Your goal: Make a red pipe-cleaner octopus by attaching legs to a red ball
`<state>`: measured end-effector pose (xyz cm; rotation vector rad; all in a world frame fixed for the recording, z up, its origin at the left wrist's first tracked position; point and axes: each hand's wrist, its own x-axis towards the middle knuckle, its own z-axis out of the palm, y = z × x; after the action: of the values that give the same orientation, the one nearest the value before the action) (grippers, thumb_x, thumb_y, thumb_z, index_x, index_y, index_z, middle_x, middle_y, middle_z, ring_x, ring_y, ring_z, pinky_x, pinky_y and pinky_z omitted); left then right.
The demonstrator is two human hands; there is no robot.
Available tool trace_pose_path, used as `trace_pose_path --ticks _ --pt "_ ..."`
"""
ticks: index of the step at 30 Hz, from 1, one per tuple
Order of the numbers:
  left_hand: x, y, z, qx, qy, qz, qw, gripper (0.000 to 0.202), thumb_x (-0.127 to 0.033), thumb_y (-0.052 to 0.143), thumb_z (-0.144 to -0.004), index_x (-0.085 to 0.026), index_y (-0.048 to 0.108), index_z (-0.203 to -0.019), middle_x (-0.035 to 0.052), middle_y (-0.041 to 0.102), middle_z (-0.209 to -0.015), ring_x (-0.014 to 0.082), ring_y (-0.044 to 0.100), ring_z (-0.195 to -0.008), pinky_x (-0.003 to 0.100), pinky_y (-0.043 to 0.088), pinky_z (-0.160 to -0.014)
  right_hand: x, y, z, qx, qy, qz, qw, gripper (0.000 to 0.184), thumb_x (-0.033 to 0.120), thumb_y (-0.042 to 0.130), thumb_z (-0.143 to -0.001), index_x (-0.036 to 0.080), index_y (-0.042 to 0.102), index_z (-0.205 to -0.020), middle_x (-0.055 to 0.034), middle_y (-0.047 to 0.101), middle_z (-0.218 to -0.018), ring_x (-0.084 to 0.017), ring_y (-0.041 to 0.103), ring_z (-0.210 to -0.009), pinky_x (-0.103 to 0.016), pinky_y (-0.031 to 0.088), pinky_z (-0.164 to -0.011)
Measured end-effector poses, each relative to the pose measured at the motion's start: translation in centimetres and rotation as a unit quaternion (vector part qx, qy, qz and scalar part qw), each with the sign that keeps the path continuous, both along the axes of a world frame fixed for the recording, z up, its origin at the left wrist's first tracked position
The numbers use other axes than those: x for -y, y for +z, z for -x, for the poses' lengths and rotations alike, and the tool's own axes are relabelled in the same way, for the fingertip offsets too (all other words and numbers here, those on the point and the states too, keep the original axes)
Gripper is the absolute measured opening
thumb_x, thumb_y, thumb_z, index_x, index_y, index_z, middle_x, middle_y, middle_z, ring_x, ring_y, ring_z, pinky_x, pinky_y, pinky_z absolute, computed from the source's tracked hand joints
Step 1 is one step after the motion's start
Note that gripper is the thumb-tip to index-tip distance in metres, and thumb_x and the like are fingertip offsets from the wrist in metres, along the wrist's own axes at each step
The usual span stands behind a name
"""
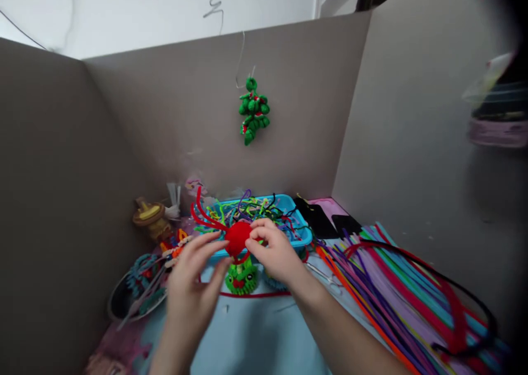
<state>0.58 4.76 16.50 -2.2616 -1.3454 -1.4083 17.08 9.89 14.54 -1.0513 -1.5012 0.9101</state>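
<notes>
1. Red ball (238,237) of wound pipe cleaner sits between both hands, above a green figure (241,279), in front of the blue tray (303,233).
2. Right hand (275,251): fingertips pinch the ball's right side. Left hand (193,287): fingers loosely spread, tips at the ball's left side; firm hold unclear.
3. Likely light, fuzzy, squashable; wire core bends. Best held at the ball, not the loose red strands (202,213).
4. Surface: pale blue mat (256,336), cluttered. Loose pipe cleaners (396,287) on the right. Cardboard screen (157,116) boxes in three sides; green ornament (253,111) hangs on it.
</notes>
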Motion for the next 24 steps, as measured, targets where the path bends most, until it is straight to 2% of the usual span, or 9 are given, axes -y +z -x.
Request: trace_pose_path --ticks 4,9,15,21,24 --pt "-1.8 -1.8 -0.3 -0.057 -0.022 0.038 0.997 0.024 -0.02 0.058 -0.085 -0.022 0.063 -0.107 0.0096 0.059 -0.124 0.0215 0.06 -0.11 0.033 0.052 -0.088 0.2 0.0 0.1 0.027 0.007 0.005 1.0 0.019 0.023 0.052 -0.074 0.018 0.051 -0.056 -0.0055 0.05 -0.094 -0.019 0.055 -0.091 -0.03 0.041 -0.078" --pt "-2.3 -3.4 0.5 -0.16 -0.005 -0.066 0.985 0.029 -0.01 0.055 -0.084 -0.019 0.062 -0.111 0.0091 0.068 -0.114 0.0193 0.066 -0.098 0.031 0.053 -0.085 0.2 -0.2 0.5 0.039 -0.017 0.032 0.999 0.018 0.026 0.053 -0.073 0.018 0.052 -0.057 -0.0063 0.051 -0.095 -0.02 0.055 -0.087 -0.028 0.041 -0.07" --pt "-2.1 -3.0 0.8 -0.225 0.004 -0.123 0.967 0.028 -0.009 0.053 -0.085 -0.012 0.062 -0.112 0.0129 0.07 -0.11 0.0201 0.067 -0.094 0.029 0.054 -0.079 0.5 -0.3 0.9 0.015 -0.03 0.031 0.999 0.02 0.028 0.053 -0.073 0.019 0.051 -0.056 -0.0061 0.052 -0.088 -0.021 0.055 -0.089 -0.03 0.04 -0.077" --pt "-2.1 -3.0 0.9 -0.22 -0.014 -0.125 0.968 0.025 -0.009 0.051 -0.087 -0.01 0.062 -0.109 0.0136 0.071 -0.105 0.0197 0.067 -0.092 0.03 0.054 -0.079 0.8 -0.2 1.0 0.013 -0.029 0.02 0.999 0.02 0.028 0.053 -0.073 0.019 0.051 -0.055 -0.0044 0.051 -0.083 -0.018 0.054 -0.078 -0.029 0.042 -0.07" --pt "-2.3 -3.2 1.0 -0.203 -0.022 -0.126 0.971 0.026 -0.008 0.052 -0.086 -0.011 0.061 -0.11 0.0128 0.071 -0.105 0.0192 0.066 -0.094 0.03 0.054 -0.082 0.7 -0.3 1.0 0.01 -0.032 0.021 0.999 0.02 0.028 0.053 -0.072 0.019 0.051 -0.055 -0.004 0.051 -0.083 -0.018 0.053 -0.078 -0.029 0.041 -0.071"
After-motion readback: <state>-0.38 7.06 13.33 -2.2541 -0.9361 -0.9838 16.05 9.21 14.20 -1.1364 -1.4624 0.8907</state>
